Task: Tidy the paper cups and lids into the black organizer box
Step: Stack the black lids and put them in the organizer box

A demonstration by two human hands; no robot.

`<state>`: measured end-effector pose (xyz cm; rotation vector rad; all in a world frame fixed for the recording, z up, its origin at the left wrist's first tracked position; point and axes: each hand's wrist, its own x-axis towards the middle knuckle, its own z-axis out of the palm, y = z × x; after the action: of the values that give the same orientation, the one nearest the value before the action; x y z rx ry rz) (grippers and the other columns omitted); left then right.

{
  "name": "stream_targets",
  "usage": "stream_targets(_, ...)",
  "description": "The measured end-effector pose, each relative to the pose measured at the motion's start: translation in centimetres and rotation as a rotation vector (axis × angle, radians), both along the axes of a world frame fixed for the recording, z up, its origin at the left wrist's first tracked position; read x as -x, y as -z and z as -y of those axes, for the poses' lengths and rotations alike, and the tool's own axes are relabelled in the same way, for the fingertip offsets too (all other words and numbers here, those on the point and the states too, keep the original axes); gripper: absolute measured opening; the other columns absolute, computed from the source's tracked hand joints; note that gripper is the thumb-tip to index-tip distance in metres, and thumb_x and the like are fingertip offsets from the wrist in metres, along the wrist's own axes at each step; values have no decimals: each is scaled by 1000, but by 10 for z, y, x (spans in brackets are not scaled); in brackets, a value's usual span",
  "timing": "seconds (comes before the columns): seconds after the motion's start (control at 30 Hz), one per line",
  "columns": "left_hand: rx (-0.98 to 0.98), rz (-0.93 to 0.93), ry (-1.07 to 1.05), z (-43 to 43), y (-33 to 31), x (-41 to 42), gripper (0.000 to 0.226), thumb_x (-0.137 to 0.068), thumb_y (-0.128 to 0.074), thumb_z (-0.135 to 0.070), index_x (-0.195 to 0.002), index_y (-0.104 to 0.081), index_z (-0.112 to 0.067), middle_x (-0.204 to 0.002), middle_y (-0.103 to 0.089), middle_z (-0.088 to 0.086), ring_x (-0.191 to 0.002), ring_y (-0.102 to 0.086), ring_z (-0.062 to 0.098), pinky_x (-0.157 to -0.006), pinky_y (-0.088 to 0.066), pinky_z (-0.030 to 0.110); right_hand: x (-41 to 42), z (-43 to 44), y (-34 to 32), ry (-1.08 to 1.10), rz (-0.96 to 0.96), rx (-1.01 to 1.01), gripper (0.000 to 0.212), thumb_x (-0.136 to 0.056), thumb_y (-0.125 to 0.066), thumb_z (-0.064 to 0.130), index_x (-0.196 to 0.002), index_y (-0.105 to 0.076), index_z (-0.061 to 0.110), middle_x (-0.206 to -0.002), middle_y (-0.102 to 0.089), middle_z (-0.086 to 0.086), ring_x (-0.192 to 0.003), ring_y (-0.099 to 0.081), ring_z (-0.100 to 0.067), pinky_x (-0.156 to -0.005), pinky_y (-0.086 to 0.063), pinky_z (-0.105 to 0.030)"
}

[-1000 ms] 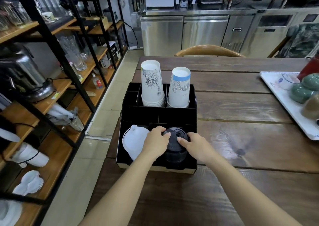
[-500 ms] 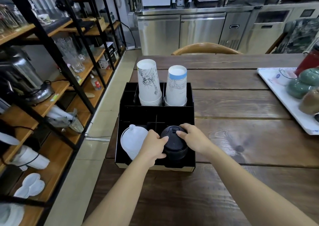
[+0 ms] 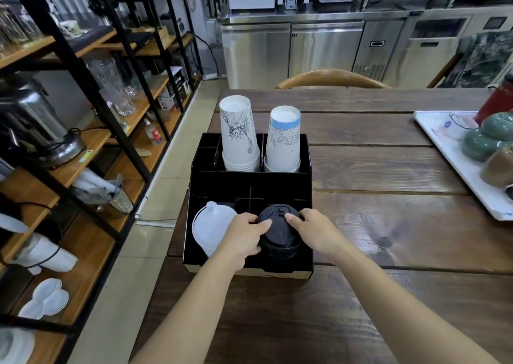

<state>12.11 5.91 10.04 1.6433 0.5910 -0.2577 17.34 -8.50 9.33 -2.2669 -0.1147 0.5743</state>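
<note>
The black organizer box [image 3: 251, 181] stands at the table's left edge. Its back compartments hold two upside-down stacks of paper cups: a white one with ink drawings [image 3: 238, 134] on the left and a blue-banded one [image 3: 283, 141] on the right. In the front right compartment sits a stack of black lids [image 3: 279, 234]. My left hand [image 3: 244, 237] grips that stack from the left and my right hand [image 3: 313, 230] grips it from the right, thumbs on top. A stack of white lids [image 3: 208, 226] leans in the front left compartment, partly behind my left hand.
A white tray [image 3: 455, 152] with green ceramic pieces lies at the table's right. A wooden chair back [image 3: 331, 79] stands beyond the far edge. Black metal shelving [image 3: 83, 91] with glassware and white dishes runs along the left, across a narrow strip of floor.
Both hands stay on the black lid stack in the front right compartment; the fingers have shifted slightly around its top. The view moved a little closer.
</note>
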Motion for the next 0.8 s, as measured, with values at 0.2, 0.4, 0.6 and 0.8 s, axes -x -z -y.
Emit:
stream_targets(0.2,-381,49,211,-14,-14,1,38,-93,-54,-33,-124,-55,-12,-115,-63,3,-99,-59,15,-93,-48,34,-2,0,-2,-28,0,55,46,-95,-40,49,-106,-55,6,-104,-61,-7,-90,-56,-25,-74,-44,-36)
stream_targets(0.4,-541,330,-111,-52,-37,12,19,-93,-52,-26,-108,-62,-18,-99,-63,-5,-94,-58,12,-77,-44,25,-6,-10,-33,0,334,200,45,-94,-42,46,-116,-52,8,-115,-64,-13,-106,-58,-34,-83,-46,-39)
stream_targets(0.6,-551,116,-268,-88,-22,28,39,-92,-53,-30,-126,-50,-11,-119,-57,3,-102,-51,19,-85,-42,34,-1,-51,-49,-237,313,10,36,-95,-49,30,-125,-54,12,-127,-63,-7,-119,-55,-24,-102,-42,-38)
stream_targets(0.8,-569,-38,-150,-85,-5,33,26,-90,-51,-22,-95,-53,3,-82,-58,19,-89,-55,43,-70,-43,43,-2,-94,-29,-416,384,238,30,-95,-41,37,-84,-50,11,-73,-58,2,-87,-59,-27,-92,-27,-37)
